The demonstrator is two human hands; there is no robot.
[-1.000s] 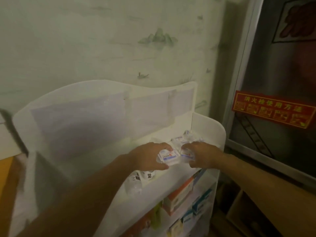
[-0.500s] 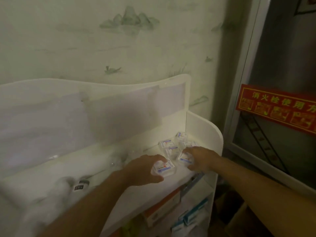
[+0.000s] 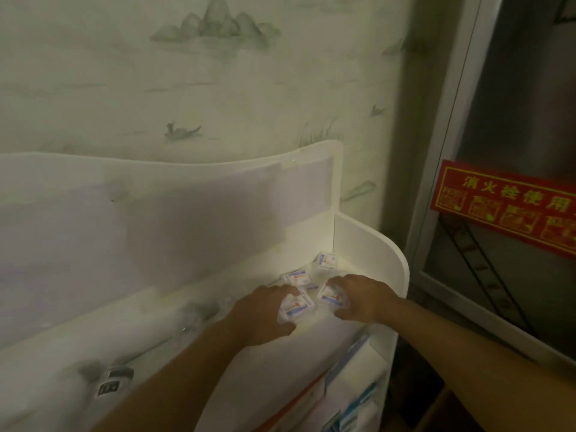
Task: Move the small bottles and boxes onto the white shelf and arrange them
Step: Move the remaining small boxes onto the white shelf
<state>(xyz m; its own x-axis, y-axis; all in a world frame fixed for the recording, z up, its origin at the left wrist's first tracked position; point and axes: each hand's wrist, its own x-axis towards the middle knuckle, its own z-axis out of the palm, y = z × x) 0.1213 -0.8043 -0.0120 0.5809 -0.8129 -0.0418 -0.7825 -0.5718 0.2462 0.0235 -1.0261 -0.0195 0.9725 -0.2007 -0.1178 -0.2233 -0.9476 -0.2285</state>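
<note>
- White shelf point(image 3: 371, 244) against a wall papered with a pale ink landscape; both hands work at its top tier, right end.
- Left hand point(image 3: 265, 313): fingers curled round a small clear box point(image 3: 296, 308) with a red-and-blue label, box resting on the shelf. Grip is closed on that box.
- Right hand point(image 3: 364, 299): fingers and thumb wrapped round a second box point(image 3: 332, 297), same kind, just right of the first. Grip closed on it too.
- The two held boxes sit just beside each other, nearly touching.
- Third box point(image 3: 297, 278) lies just behind the left-hand one; fourth box point(image 3: 326, 261) sits further back, near the shelf's right side wall.
- A further box seems to sit between these and the held pair; mostly hidden, cannot tell.
- Small bottles point(image 3: 109, 381) with dark labels at the left end of the same tier, blurred, well apart from the boxes.
- Lower tier holds packs point(image 3: 349, 397), orange and blue edges showing.
- Red sign point(image 3: 505, 210) with yellow characters on the metal-framed cabinet to the right.
</note>
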